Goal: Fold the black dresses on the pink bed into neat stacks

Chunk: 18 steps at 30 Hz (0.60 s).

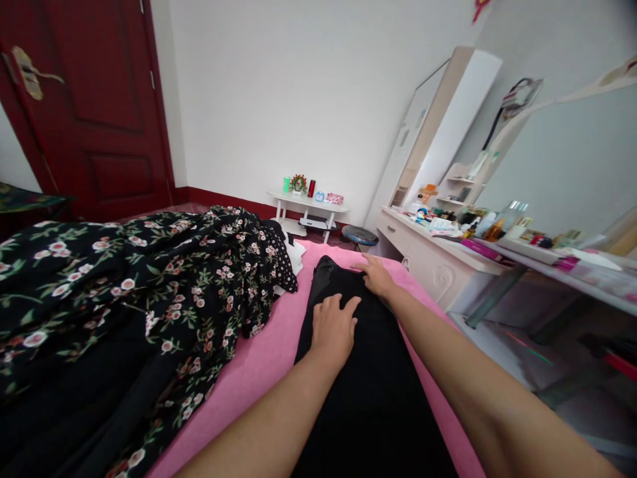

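A long black garment (378, 385), its exact kind unclear, lies flat and lengthwise on the pink bed cover (259, 378). On its upper left part rests my left hand (334, 326), palm down, with the fingers slightly bent and the thumb apart. My right hand (375, 275) touches the far right corner of the cloth, fingers stretched toward the left and apart. At the garment's far left end a shinier dark patch shows. Neither hand visibly grips any fabric.
Left of the garment, black floral clothing (199, 285) is heaped on the bed, with white cloth (294, 255) beside it. A dressing table (438, 245) crowded with bottles stands at right. Beyond the bed are a round stool (359, 235), a low white table (308, 202) and a red door (94, 99).
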### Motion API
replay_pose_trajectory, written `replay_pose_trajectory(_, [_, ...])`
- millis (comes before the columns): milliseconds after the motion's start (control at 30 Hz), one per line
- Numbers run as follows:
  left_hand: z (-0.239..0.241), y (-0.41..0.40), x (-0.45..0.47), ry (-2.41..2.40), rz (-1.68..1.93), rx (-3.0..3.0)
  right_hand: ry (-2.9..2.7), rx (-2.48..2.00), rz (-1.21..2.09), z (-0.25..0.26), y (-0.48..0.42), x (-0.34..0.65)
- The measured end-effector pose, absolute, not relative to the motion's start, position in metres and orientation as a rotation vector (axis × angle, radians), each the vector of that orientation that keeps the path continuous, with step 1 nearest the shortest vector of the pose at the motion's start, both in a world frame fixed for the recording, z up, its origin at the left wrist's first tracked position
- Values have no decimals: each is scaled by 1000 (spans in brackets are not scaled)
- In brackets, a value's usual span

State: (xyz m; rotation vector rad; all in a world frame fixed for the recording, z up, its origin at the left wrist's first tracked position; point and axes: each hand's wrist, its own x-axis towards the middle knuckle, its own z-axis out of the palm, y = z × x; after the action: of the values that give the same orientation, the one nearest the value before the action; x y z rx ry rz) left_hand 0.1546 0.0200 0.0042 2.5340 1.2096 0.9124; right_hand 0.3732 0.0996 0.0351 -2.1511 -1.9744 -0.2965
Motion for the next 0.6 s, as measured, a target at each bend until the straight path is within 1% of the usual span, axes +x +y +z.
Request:
replay_pose_trajectory(133, [1,24,156,1091,872,2538,-1982,-2415,-271,36,106,386])
replay_pose_trajectory(333, [3,22,157,1203,799,2518,-1826,-2395,-458,39,107,392])
replay_pose_trajectory(433, [3,20,158,1295,808,2516,-1765,-2395,-452,24,108,381])
replay_pose_trajectory(600, [-1,21,157,1335,870,2508,-1513,-2529,-351,-4,105,368])
